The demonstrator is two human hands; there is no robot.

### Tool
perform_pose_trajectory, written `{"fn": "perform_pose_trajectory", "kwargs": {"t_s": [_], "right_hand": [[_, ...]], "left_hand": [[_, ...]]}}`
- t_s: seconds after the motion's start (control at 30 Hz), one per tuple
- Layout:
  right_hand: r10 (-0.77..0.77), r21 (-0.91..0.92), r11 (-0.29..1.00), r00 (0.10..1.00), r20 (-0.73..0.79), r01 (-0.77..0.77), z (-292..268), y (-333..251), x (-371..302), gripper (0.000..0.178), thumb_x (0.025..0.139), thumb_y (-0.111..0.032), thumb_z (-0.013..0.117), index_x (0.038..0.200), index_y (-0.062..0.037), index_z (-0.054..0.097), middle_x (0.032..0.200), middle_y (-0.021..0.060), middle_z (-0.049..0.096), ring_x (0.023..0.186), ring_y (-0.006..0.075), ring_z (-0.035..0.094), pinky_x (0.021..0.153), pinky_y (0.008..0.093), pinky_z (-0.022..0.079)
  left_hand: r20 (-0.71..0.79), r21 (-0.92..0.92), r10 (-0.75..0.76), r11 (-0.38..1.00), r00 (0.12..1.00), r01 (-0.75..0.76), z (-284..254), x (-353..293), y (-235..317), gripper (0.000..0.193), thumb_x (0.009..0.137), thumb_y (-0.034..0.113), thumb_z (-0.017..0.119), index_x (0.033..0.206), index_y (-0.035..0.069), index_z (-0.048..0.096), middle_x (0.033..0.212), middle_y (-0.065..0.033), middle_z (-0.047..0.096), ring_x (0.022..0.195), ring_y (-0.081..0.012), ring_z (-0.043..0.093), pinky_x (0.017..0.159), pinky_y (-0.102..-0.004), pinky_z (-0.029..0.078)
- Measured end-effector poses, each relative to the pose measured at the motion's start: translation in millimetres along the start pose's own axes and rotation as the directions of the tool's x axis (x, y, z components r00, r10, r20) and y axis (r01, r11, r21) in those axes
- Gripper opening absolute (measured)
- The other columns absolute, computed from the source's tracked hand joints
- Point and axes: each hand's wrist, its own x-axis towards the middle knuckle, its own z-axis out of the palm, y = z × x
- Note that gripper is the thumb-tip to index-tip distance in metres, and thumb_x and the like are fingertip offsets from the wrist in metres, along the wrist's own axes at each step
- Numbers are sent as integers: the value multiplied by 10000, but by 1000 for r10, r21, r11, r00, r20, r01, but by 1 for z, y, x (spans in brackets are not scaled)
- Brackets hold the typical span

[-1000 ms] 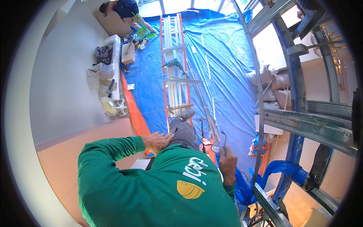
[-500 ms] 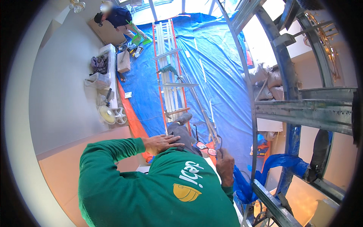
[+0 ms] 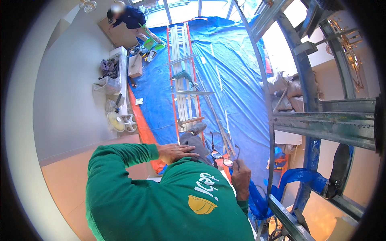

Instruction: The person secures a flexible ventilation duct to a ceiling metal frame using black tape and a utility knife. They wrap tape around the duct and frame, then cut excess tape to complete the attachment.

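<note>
In the head view, the right hand [image 3: 241, 178] is gripping one arm of the glasses [image 3: 217, 154], which are hanging unfolded beside the trousers [image 3: 190, 139]; keeping clear of the lenses [image 3: 228, 162] is probably wise. The left hand [image 3: 177, 153] is lying flat, holding nothing visible. The clear bin [image 3: 107, 85] and bulging sacks [image 3: 280, 83] aren't showing their contents clearly.

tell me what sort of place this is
Most likely an indoor room under renovation or construction: a blue tarp is spread over the floor, bare metal framing stands at the right, and there is an orange-railed ladder.
</note>
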Motion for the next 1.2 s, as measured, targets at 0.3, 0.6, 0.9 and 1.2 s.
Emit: {"fn": "perform_pose_trajectory", "kwargs": {"t_s": [0.3, 0.6, 0.9, 1.2], "right_hand": [[-74, 4, 997, 997, 24, 74, -1, -9, 9, 159, 1112, -136, 629, 1096, 5, 703, 868, 223, 769, 802, 412, 779, 693, 504, 554], [-116, 11, 993, 993, 20, 115, 0, -10, 16, 160, 1114, -130, 626, 1097, 5, 710, 877, 230, 770, 802, 420, 776, 701, 505, 558], [-49, 31, 998, 989, 136, 45, -1, -14, 20, 182, 1121, -163, 630, 1162, -10, 720, 959, 276, 758, 879, 487, 747, 728, 555, 548], [-98, 39, 995, 987, 124, 94, 0, -20, 28, 180, 1126, -157, 615, 1125, -14, 724, 913, 245, 763, 833, 465, 750, 700, 538, 548]], "left_hand": [[-9, -16, -1, 1000, 1000, 1, 11, 4, -7, 1325, 756, 469, 944, 1793, 328, 132, 1792, -270, 262, 1609, -496, 363, 1315, -615, 368], [-60, -53, -18, 998, 998, 15, 14, 3, -5, 1242, 803, 482, 920, 1781, 374, 161, 1792, -268, 269, 1609, -517, 367, 1294, -630, 395], [-87, -97, -33, 995, 996, 25, 19, -8, -1, 1230, 801, 485, 921, 1776, 358, 181, 1776, -278, 284, 1604, -521, 366, 1289, -627, 406], [-95, -140, -43, 990, 995, 29, 21, -12, -4, 1298, 737, 447, 957, 1774, 371, 181, 1782, -278, 272, 1602, -522, 365, 1303, -622, 395]]}}
